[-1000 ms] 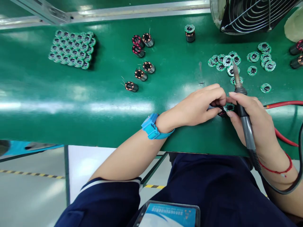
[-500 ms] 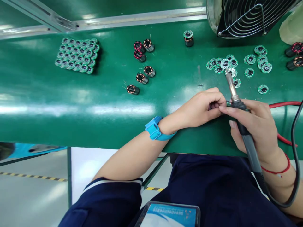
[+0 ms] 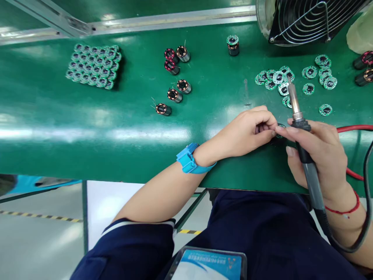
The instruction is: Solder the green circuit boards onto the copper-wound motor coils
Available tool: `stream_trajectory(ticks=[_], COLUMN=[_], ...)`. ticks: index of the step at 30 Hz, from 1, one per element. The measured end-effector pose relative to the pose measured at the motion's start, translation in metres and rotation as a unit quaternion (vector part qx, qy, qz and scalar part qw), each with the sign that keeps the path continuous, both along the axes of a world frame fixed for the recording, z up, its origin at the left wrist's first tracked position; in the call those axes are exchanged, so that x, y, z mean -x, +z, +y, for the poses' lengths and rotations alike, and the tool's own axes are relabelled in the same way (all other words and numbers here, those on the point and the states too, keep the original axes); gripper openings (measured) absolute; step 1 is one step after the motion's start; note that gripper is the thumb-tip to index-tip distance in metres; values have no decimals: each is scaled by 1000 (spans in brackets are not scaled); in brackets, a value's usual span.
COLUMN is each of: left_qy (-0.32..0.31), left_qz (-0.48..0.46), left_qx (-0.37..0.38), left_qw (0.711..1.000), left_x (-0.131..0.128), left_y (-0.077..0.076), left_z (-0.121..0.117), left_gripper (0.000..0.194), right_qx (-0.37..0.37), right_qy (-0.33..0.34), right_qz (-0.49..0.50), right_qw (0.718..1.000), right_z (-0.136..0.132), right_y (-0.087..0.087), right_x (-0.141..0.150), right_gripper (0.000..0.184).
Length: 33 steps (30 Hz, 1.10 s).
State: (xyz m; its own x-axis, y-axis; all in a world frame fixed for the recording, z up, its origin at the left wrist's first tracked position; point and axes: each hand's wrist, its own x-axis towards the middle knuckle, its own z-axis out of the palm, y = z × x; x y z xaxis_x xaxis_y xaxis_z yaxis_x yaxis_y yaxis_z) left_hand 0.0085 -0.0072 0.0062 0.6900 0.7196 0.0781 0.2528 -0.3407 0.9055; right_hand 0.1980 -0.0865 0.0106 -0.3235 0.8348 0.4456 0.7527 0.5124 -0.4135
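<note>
Circuit board, small, round and green, sat pinched at the fingertips of our left hand (our fingers hid most of it), over the worktop near its front edge. Our right hand gripped a soldering iron like a pen, its tip pointing away from us and apart from the pinched board. Loose round boards lay scattered around the tip, while copper-wound coils stood farther left, near a tightly packed block of green-topped cylinders. A blue wrist strap circled our left wrist, and a caged fan stood at the worktop's far edge.
</note>
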Motion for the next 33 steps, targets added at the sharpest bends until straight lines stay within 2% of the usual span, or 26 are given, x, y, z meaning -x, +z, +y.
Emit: stream_trajectory(ticks=[7, 20, 25, 33], left_qy=[1, 18, 20, 42], left_qz=[8, -20, -14, -8], left_qx=[-6, 4, 3, 13], left_qw=[1000, 1000, 1000, 999], left_x=[1, -3, -4, -4], left_y=[1, 0, 0, 3], left_z=[0, -7, -7, -6], left_gripper=[10, 9, 10, 14], right_qx=[-36, 2, -18, -23], right_qy=[-7, -34, -29, -14], right_qz=[-9, 28, 50, 2], right_qw=[999, 999, 998, 1000], right_z=[2, -1, -1, 1], right_y=[-1, -1, -2, -2], right_x=[-1, -2, -3, -3], right_gripper=[57, 54, 50, 51])
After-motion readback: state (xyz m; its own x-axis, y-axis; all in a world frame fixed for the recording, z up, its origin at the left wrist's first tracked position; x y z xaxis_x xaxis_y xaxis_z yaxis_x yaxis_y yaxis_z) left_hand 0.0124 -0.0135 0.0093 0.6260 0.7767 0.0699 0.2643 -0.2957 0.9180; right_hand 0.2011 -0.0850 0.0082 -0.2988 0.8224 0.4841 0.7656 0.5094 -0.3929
